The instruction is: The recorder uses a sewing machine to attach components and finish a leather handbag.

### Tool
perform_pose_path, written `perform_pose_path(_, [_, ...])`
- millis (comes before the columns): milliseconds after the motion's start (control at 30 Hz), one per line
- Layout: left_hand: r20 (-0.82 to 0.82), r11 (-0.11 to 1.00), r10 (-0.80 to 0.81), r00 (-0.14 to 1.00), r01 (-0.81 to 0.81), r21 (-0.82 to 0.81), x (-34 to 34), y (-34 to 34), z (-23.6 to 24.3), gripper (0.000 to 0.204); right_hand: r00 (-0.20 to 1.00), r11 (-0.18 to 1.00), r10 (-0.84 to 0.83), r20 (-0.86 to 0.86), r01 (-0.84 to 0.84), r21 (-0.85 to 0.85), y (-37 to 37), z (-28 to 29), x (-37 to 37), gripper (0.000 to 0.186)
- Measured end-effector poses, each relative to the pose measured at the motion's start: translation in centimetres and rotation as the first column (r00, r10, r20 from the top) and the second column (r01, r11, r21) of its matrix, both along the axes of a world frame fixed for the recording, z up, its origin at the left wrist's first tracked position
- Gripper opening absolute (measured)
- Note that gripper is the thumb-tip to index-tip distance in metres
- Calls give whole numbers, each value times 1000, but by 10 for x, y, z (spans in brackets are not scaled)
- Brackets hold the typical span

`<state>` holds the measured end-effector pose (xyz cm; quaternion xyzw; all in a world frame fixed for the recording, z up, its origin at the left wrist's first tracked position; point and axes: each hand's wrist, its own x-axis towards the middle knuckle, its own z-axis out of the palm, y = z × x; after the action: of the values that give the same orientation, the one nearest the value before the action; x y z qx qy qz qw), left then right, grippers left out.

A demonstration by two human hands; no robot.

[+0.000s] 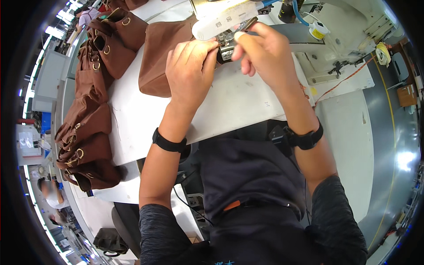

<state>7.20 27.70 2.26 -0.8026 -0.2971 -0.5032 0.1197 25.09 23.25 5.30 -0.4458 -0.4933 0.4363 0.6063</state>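
Observation:
My left hand (190, 70) lies over the edge of a brown bag (157, 55), its fingers bent and closed on that edge by the sewing machine's presser foot (226, 52). Just right of it, my right hand (267, 53) pinches a dark slim metal tool (247, 25) between thumb and forefinger, the other fingers curled below. Its exact kind is hard to make out. The tool sits beside the needle area, under the white sewing machine head (225, 20). My left fingertips hide the bag's edge at the foot.
Several brown bags with brass rings (106, 48) line the table's left side. The white worktable (247, 95) spans the front. A white spool (318, 31) and a dark container (287, 12) stand at the back right. An orange cord (342, 81) trails right. People (53, 194) work far left.

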Motion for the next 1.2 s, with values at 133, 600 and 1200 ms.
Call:
perform_pose_path(133, [25,999,19,1000,-20,45,-4,3,-4,16,988,987,151,-45,-152,-40,8,1,2,23])
perform_pose_path(600, [16,1000,1,1000,-1,7,-1,-2,-3,15,997,998,61,-44,-60,9,8,-7,-5,24])
perform_pose_path(1200, [45,1000,5,999,-6,6,2,-3,-2,18,970,988,153,-187,-152,25,8,-11,8,25])
